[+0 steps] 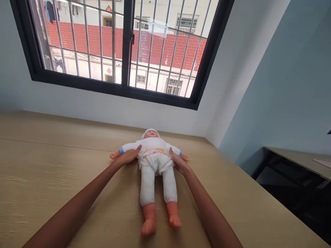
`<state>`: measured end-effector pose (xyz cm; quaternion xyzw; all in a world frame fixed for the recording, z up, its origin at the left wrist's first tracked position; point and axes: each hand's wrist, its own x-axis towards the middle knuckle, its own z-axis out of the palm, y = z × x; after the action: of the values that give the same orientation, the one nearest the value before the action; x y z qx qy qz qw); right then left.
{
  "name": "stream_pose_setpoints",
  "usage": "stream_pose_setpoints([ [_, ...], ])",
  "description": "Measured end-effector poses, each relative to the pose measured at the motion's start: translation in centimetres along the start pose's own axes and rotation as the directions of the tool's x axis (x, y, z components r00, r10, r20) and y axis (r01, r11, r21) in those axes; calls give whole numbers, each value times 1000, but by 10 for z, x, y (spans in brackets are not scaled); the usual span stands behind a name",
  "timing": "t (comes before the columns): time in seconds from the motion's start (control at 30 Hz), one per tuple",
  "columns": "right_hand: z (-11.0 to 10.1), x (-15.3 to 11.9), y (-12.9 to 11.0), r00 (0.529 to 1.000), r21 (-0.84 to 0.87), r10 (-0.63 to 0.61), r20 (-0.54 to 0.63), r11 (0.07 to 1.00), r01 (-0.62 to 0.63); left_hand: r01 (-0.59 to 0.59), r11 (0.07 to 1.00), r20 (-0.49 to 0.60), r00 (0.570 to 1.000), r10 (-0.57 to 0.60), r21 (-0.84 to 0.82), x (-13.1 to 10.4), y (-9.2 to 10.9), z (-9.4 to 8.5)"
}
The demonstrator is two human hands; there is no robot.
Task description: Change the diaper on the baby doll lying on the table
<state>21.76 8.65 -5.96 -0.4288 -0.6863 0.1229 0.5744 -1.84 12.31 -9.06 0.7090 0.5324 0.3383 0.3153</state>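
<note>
A baby doll (148, 182) lies on its back on the wooden table (77, 172), head toward the window and feet toward me. It wears a white cap, a white top with blue cuffs, and a diaper (156, 162) around its hips over white cloth legs. My left hand (130, 155) grips the doll's side at the waist, thumb on the top, below its outstretched arm. On the opposite side my right hand (180, 163) holds the waist in the same way, thumb on the cloth. The other fingers of both hands are largely hidden beside or beneath the doll.
A black-framed window (125, 51) with metal bars rises behind the table. White wall (108, 106) meets the table's far edge, and a blue-grey wall (292, 93) stands to the right. Another table (289, 156) with a dark underside is at the right, beyond this table's edge.
</note>
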Motion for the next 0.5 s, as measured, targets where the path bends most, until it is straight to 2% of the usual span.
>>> stream_pose_setpoints([
  [0.13, 10, -6, -13, 999, 155, 29, 41, 987, -35, -156, 985, -13, 988, 155, -76, -18, 17, 16],
  [0.27, 9, -2, -12, 998, 160, 33, 59, 986, -42, -264, 960, -109, 961, 253, -98, -30, 43, 10],
  [0.4, -22, 2, -20, 998, 48, -45, 33, 998, 44, -347, 932, -124, 934, 334, -106, -37, 73, -2],
  [0.5, -59, -9, -41, 971, -139, -232, -51, 965, 223, -429, 895, -96, 902, 420, -123, -56, 101, -2],
])
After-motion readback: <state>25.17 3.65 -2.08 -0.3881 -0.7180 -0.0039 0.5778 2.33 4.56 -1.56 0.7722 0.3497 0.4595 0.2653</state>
